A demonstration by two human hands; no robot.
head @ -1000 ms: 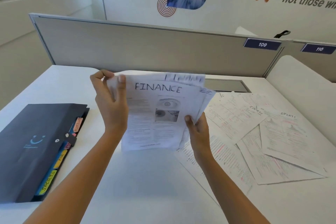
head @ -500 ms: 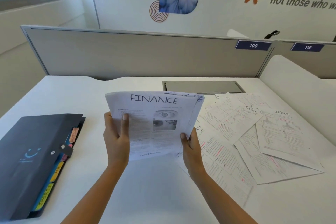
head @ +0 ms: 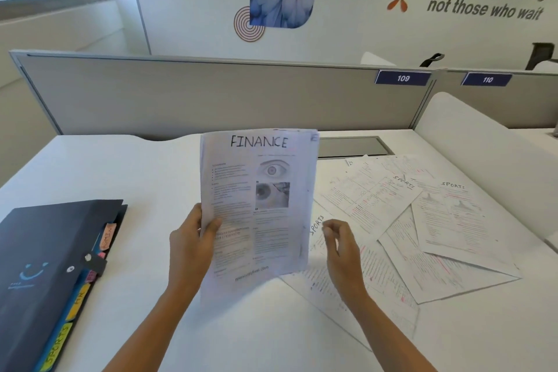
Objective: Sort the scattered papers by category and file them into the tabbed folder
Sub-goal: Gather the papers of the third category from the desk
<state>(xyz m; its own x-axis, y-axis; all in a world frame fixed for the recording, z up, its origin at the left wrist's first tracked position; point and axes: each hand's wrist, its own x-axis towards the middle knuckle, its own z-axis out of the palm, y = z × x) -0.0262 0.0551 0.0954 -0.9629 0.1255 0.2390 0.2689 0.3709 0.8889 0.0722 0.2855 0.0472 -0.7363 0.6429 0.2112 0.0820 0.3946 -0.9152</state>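
Observation:
My left hand (head: pixel 190 248) grips the left edge of a squared-up stack of sheets headed FINANCE (head: pixel 259 190), held upright over the desk's middle. My right hand (head: pixel 341 248) hovers just right of the stack, fingers loosely curled, holding nothing. Several sheets headed SPORTS (head: pixel 447 220) lie spread and overlapping on the desk's right half. A dark tabbed folder (head: pixel 39 266) lies shut at the left, its snap strap fastened. Coloured tabs reading ADMIN, FIN and SPORTS stick out along its right edge.
The white desk (head: pixel 120 178) is bounded at the back by a grey partition (head: pixel 211 96) with plates 109 and 110. A grey cable hatch (head: pixel 353 146) sits behind the stack. A white side divider (head: pixel 483 154) rises at the right.
The fanned FINANCE sheets have been squared into one neat stack and turned upright. My right hand has let go of the stack's lower right corner and now sits beside it.

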